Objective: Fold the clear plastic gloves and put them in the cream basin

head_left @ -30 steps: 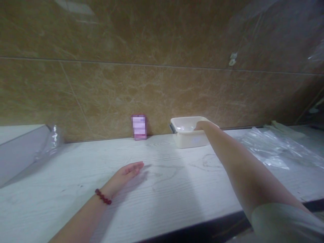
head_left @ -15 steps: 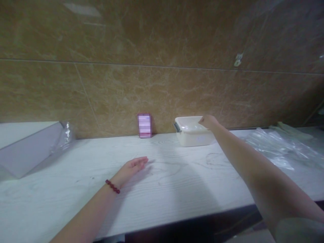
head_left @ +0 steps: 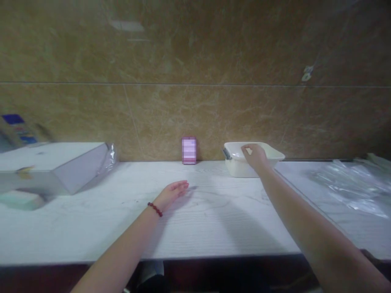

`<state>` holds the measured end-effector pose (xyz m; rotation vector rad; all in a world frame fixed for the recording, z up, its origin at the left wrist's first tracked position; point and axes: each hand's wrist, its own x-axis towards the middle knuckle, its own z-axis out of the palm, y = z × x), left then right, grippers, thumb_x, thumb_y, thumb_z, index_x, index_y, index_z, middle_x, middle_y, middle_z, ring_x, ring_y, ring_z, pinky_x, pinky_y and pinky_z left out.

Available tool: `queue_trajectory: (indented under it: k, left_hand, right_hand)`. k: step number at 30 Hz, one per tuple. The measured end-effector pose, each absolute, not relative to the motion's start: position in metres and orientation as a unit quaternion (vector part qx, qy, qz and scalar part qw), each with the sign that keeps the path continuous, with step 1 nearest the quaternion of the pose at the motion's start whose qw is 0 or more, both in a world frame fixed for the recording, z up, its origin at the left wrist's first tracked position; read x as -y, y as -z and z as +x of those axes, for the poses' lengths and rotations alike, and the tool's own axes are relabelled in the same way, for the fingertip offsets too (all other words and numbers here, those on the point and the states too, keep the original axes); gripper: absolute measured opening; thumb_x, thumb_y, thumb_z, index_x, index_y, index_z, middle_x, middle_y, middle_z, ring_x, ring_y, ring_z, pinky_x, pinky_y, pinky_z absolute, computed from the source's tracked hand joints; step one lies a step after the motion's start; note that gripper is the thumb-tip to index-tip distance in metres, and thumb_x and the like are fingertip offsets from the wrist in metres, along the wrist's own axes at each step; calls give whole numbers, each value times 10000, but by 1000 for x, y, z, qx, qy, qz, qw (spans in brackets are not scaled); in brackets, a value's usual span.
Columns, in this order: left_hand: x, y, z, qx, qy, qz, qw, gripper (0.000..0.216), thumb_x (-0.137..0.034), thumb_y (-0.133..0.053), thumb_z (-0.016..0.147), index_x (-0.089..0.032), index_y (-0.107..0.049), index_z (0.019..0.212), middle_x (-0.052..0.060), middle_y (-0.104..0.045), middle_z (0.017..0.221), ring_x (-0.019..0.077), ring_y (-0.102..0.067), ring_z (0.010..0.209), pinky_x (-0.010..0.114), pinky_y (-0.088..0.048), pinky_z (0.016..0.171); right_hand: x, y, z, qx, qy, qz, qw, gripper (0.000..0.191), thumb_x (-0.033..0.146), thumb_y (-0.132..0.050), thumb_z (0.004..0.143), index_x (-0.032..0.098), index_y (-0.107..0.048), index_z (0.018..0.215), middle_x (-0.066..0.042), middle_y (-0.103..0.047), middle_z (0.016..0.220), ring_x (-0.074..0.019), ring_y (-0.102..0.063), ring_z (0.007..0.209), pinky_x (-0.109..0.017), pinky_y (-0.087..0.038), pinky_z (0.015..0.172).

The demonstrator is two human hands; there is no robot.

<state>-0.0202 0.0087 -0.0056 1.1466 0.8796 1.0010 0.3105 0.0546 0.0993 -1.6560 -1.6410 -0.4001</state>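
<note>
A cream plastic storage box (head_left: 240, 167) with a grey clip handle stands against the back of the white wood-grain table (head_left: 198, 228). My right hand (head_left: 255, 155) is over its opening, fingers curled with thumb and fingertip pinched together. Whatever may be between those fingertips is too small or hidden to make out, as are the box's contents. Further left, my left hand (head_left: 174, 192) hovers low over the tabletop, fingers stretched out and holding nothing. A dark red bead bracelet (head_left: 155, 208) circles that wrist.
A phone (head_left: 189, 151) with a blurred screen leans on the tiled wall (head_left: 171, 114). At left sit a white carton (head_left: 81, 167), clear plastic wrap (head_left: 111, 160) and a pale green block (head_left: 23, 200). Clear plastic bags (head_left: 357, 187) lie at right.
The view has turned left, showing more of the carton and the pale green block. My right hand has shifted slightly from the box's far rim towards the near side. My left hand stays stretched out.
</note>
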Motion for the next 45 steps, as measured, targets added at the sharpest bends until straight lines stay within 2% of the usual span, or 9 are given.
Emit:
queue_trajectory:
  k: [7,11,17,27,31,34,39,41,45]
  left_hand:
    - [-10,11,-20,-367,-456,490,647,317,-197,-595,710,-82,-535,999,193,-491,1119,254,-442,1070,383,-322,911]
    - [-11,13,-19,-356,-473,485,644,310,-192,-597,708,-89,-549,996,186,-509,1096,259,-457,1053,396,-321,896]
    - [-7,9,-16,-363,-483,468,645,300,-183,-633,670,-85,-574,947,149,-577,975,213,-527,954,374,-341,876]
    - [-3,-6,-22,-378,-557,397,624,215,-111,-574,679,-115,-559,894,115,-579,940,150,-563,827,339,-383,816]
    - [-6,-15,-38,-439,-578,428,538,240,-143,-496,725,-144,-519,964,112,-541,1041,134,-550,860,287,-412,756]
    - [-8,-23,-58,-587,-511,498,383,267,-203,-413,772,-175,-494,1025,82,-543,1056,107,-549,850,227,-427,694]
    - [-15,-20,-113,-707,-438,486,268,308,-152,-471,687,-159,-547,985,78,-572,986,130,-554,723,227,-423,598]
    - [-21,-15,-140,-748,-412,475,211,339,-142,-478,670,-148,-546,1001,80,-578,968,145,-558,702,249,-425,613]
    - [-36,-16,-195,-812,-366,447,86,346,-120,-433,696,-140,-530,1027,82,-550,1038,179,-529,890,263,-401,745]
  right_hand:
    - [-30,-81,236,698,99,-548,451,239,356,-427,752,183,-590,773,-61,-613,816,-181,-534,801,-286,-389,729]
    - [-19,-47,199,748,25,-513,420,268,382,-384,769,202,-575,714,-55,-620,774,-184,-550,754,-299,-411,696]
    - [-18,4,184,787,-66,-488,372,296,383,-338,786,210,-578,770,-49,-627,824,-185,-552,797,-312,-415,726]
    - [-18,7,192,734,-182,-544,364,358,435,-297,764,210,-575,778,-30,-626,785,-184,-565,760,-296,-424,683]
    - [-18,7,191,726,-195,-549,366,364,432,-289,762,205,-574,759,-31,-626,779,-187,-565,755,-296,-418,672]
    - [-18,6,189,720,-203,-556,362,361,426,-287,759,202,-570,751,-34,-624,780,-193,-558,775,-302,-410,686]
    - [-17,8,189,721,-224,-551,355,363,432,-283,761,199,-562,756,-35,-618,786,-189,-559,755,-303,-410,682]
    - [-17,8,189,723,-223,-547,358,363,432,-284,762,199,-562,751,-35,-619,787,-188,-560,748,-300,-413,674]
    - [-16,9,189,739,-199,-537,356,352,422,-292,762,204,-565,722,-30,-622,765,-185,-560,744,-295,-410,679]
